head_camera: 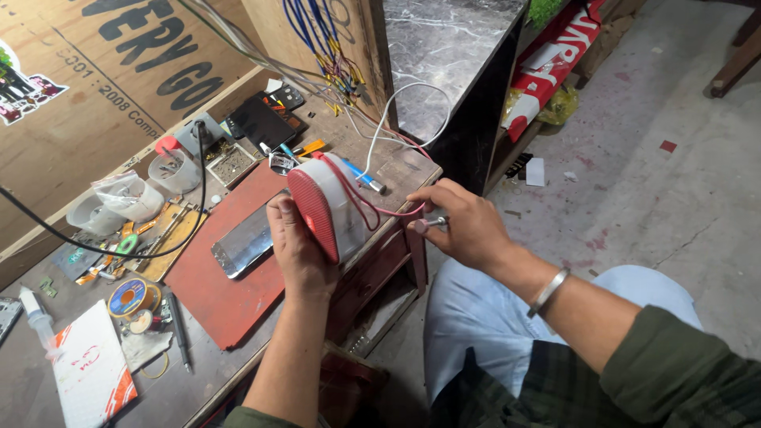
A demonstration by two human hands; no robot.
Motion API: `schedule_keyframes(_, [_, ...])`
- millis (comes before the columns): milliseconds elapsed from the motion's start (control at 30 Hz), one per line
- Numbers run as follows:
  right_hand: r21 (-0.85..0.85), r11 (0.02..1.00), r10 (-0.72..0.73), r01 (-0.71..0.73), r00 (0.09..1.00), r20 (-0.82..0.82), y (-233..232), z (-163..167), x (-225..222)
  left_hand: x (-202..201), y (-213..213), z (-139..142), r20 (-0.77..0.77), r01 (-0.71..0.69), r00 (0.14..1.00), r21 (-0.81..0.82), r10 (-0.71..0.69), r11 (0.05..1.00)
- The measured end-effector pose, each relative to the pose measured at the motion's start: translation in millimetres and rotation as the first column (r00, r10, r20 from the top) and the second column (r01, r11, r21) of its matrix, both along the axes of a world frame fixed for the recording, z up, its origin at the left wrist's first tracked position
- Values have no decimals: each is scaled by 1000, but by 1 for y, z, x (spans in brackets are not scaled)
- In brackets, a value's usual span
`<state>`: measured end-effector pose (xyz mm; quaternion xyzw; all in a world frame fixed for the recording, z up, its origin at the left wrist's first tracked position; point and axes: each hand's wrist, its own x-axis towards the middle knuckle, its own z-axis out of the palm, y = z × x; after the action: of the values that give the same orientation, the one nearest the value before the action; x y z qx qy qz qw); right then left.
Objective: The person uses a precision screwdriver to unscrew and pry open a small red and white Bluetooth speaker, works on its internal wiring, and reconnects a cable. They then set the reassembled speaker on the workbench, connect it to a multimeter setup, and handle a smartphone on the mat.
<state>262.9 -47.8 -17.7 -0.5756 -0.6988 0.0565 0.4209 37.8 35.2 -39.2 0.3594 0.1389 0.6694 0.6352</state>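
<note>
Left hand grips the speaker at frame centre; right hand pinches a metal tool, best kept steady near red wire.

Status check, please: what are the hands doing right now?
Left hand grips red-and-white device. Right hand pinches small metal tool by red wire. Nothing blocking.

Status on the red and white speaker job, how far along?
Done: nothing looks finished from this view. In hand: the left hand steadies the red and white speaker on the bench edge; the right hand pinches a small metal-tipped tool beside its red cord. Left: the solder spool and screwdriver lie untouched on the bench.
</note>
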Motion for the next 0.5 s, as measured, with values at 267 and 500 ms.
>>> schedule_keyframes(267, [65, 984, 158, -168, 978, 135, 21, 2, 15, -6, 0, 4, -115, 11, 993, -10, -12, 1000])
schedule_keyframes(500, [109, 992, 49, -68, 985, 164, 28, 6, 40, -6, -1, 14, -157, 21, 987, -77, -33, 997])
